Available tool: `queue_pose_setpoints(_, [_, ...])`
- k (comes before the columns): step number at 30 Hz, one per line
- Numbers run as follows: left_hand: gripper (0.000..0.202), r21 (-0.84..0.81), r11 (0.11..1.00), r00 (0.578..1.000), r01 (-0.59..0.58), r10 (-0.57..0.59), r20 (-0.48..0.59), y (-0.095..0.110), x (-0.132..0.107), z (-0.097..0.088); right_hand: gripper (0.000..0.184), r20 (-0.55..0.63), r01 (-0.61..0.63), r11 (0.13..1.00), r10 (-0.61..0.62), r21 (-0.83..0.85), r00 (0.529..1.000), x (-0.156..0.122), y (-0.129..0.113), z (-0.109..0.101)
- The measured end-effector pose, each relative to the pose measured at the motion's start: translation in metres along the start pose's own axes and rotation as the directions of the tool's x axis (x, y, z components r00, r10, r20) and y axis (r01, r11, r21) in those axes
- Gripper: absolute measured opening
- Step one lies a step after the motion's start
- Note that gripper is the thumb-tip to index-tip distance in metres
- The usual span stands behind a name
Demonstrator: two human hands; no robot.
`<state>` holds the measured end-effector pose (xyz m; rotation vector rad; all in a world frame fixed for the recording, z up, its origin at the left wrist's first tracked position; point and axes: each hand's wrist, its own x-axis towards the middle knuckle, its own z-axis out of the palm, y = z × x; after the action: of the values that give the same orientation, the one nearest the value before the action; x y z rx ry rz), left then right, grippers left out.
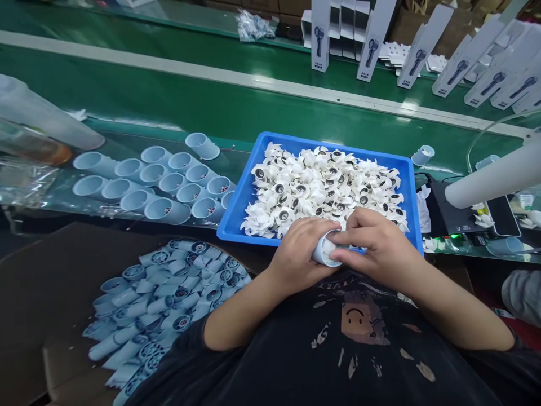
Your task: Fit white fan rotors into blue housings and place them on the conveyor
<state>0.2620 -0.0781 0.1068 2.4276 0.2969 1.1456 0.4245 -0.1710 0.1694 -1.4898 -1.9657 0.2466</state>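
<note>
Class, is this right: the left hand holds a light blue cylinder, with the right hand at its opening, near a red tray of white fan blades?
Not red: the head view shows a blue tray of white fan blades. The left hand does hold the light blue cylinder, with the right hand at its opening.

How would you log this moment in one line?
left hand: holding light-blue plastic cylinder | right hand: at its open end | inside: white part | beyond: blue rectangular plastic tray, white bladed wheels
</note>
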Motion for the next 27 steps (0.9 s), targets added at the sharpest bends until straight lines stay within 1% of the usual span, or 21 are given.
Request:
queue_pose_setpoints(2, [0.036, -0.039, 0.999, 0.999, 0.037, -0.037, 0.001, -0.002, 0.0, 0.0, 0.03, -0.02, 0.012, 1.0, -0.012, 0.005, 1.0, -0.003, -0.002, -0.003])
queue_pose_setpoints(4, [0.041, -0.055, 0.996, 0.998, 0.064, -0.064, 0.002, -0.003, 0.001, 0.0, 0.034, -0.026, 0.036, 0.999, -0.036, 0.001, 0.999, -0.007, -0.004, -0.005])
queue_pose_setpoints(5, [0.042, -0.054, 0.996, 0.997, 0.072, -0.072, 0.002, -0.004, 0.001, 0.001, 0.036, -0.024, 0.044, 0.999, -0.045, -0.025, 0.999, -0.009, -0.004, -0.004])
queue_pose_setpoints(7, [0.043, -0.041, 0.996, 0.997, 0.074, -0.074, 0.003, -0.003, 0.003, 0.002, 0.045, -0.053, 0.053, 0.99, -0.06, -0.128, 0.997, -0.013, -0.004, -0.003])
queue_pose_setpoints(9, [0.044, -0.036, 0.996, 0.997, 0.08, -0.08, 0.016, -0.003, 0.005, 0.003, 0.044, -0.12, 0.056, 0.979, -0.081, -0.195, 0.989, -0.017, -0.002, -0.002])
queue_pose_setpoints(11, [0.046, -0.036, 0.994, 0.994, 0.101, -0.1, 0.04, -0.002, 0.006, 0.004, 0.044, -0.179, 0.091, 0.98, -0.123, -0.177, 0.976, -0.021, 0.0, -0.001])
queue_pose_setpoints(12, [0.047, -0.036, 0.993, 0.993, 0.112, -0.11, 0.052, -0.002, 0.007, 0.005, 0.046, -0.182, 0.108, 0.981, -0.137, -0.16, 0.974, -0.023, 0.001, 0.0])
queue_pose_setpoints(15, [0.049, -0.023, 0.994, 0.989, 0.109, -0.106, 0.106, -0.003, 0.008, 0.004, 0.058, -0.109, 0.101, 0.977, -0.123, -0.188, 0.986, -0.029, 0.006, 0.002])
queue_pose_setpoints(16, [0.05, -0.019, 0.996, 0.987, 0.087, -0.083, 0.136, -0.004, 0.009, 0.002, 0.054, -0.099, 0.091, 0.975, -0.113, -0.202, 0.989, -0.033, 0.008, 0.001])
queue_pose_setpoints(17, [0.052, -0.015, 0.998, 0.984, 0.06, -0.056, 0.168, -0.006, 0.011, 0.0, 0.046, -0.112, 0.088, 0.976, -0.112, -0.2, 0.987, -0.037, 0.011, -0.001])
queue_pose_setpoints(18, [0.053, -0.005, 0.999, 0.981, 0.034, -0.032, 0.193, -0.009, 0.013, -0.004, 0.037, -0.15, 0.093, 0.979, -0.122, -0.183, 0.981, -0.043, 0.014, -0.004])
queue_pose_setpoints(20, [0.056, 0.048, 0.999, 0.98, 0.012, -0.021, 0.2, -0.019, 0.021, -0.014, 0.025, -0.26, 0.113, 0.984, -0.145, -0.136, 0.955, -0.056, 0.019, -0.014])
queue_pose_setpoints(22, [0.057, 0.125, 0.99, 0.979, 0.067, -0.09, 0.184, -0.037, 0.037, -0.024, 0.019, -0.345, 0.095, 0.989, -0.13, -0.116, 0.93, -0.072, 0.025, -0.023])
queue_pose_setpoints(24, [0.058, 0.163, 0.969, 0.957, 0.183, -0.214, 0.195, -0.061, 0.062, -0.03, 0.013, -0.39, 0.029, 0.993, -0.071, -0.112, 0.918, -0.088, 0.03, -0.026])
queue_pose_setpoints(26, [0.063, 0.144, 0.93, 0.909, 0.339, -0.363, 0.205, -0.084, 0.092, -0.027, 0.01, -0.415, -0.02, 0.996, -0.017, -0.084, 0.91, -0.102, 0.034, -0.024])
queue_pose_setpoints(27, [0.066, 0.118, 0.905, 0.883, 0.41, -0.426, 0.196, -0.094, 0.107, -0.022, 0.009, -0.423, -0.027, 0.998, -0.003, -0.065, 0.906, -0.108, 0.037, -0.021])
